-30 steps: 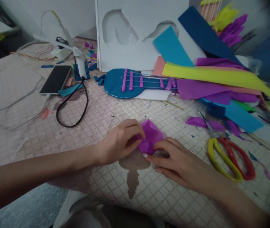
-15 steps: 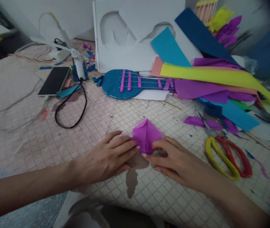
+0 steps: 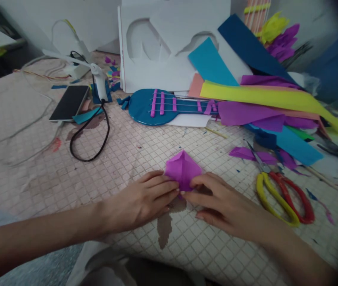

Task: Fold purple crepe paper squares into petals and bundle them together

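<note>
- Folded purple paper piece (image 3: 183,171) lies on the pale diamond-patterned table (image 3: 130,155).
- Left hand (image 3: 137,200): fingers outstretched onto its lower-left edge.
- Right hand (image 3: 221,202): fingers curled at its lower-right edge; cannot tell whether pinching.

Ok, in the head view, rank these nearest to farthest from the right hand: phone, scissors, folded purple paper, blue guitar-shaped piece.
From the right hand:
1. Folded purple paper: at its fingertips.
2. Scissors: to its right.
3. Blue guitar-shaped piece: farther back, leftward.
4. Phone: far left, back.
</note>
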Demonstrator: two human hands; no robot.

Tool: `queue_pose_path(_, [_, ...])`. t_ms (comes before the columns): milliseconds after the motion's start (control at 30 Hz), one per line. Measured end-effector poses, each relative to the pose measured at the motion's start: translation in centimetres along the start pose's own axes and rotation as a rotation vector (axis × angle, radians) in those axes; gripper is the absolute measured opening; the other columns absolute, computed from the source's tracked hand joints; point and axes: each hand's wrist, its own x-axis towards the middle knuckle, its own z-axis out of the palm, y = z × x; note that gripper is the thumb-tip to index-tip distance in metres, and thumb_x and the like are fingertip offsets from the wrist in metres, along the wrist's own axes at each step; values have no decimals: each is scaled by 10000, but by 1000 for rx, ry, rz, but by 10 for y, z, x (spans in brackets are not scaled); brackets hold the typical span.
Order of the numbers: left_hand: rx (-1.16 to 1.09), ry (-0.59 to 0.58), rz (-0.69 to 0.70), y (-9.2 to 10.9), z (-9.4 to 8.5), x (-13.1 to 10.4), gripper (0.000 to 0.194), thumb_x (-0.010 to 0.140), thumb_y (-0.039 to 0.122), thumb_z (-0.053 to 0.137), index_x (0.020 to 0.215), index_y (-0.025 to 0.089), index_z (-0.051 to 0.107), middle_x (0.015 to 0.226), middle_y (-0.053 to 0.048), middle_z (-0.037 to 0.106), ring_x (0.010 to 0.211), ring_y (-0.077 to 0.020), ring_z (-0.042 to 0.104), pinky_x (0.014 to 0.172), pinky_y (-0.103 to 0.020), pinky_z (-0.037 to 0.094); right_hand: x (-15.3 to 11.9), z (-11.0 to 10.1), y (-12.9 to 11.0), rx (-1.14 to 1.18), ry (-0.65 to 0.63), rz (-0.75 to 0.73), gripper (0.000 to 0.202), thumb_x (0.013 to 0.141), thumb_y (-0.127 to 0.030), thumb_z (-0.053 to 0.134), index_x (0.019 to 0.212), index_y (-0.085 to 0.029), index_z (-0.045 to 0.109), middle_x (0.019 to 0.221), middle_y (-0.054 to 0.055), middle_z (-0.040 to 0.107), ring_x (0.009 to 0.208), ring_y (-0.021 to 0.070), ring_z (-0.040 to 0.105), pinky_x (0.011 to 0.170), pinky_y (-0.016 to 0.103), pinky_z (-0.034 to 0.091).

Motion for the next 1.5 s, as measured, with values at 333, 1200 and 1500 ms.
queue_pose_path(333, [-33, -103, -22, -5, 1, -3, 345, 948, 215, 452, 1277, 135, 518, 1284, -90, 565, 1213, -234, 472, 1061, -411, 388, 1, -3, -4, -38, -46, -50, 263, 928, -297, 481, 1171, -278, 577, 1168, 90, 463, 1129, 241, 444, 925, 434, 445])
queue_pose_path(1200, [-109, -110, -55, -7, 3, -10, 473, 935, 248, 461, 1390, 138, 390, 1435, -106, 440, 1342, -231, 380, 1121, -479, 308, 9, 8, 7, -324, 273, -130, 187, 918, -122, 454, 984, -158, 625, 1002, 85, 627, 965, 208, 541, 841, 398, 485])
queue_pose_path(1500, [-142, 54, -122, -10, 1, -10, 407, 944, 205, 444, 1348, 151, 442, 1397, -116, 480, 1298, -209, 426, 1079, -437, 372, 14, 16, 3, -508, 311, -153, 197, 904, -80, 432, 884, -142, 618, 915, 86, 635, 908, 207, 557, 799, 372, 469])
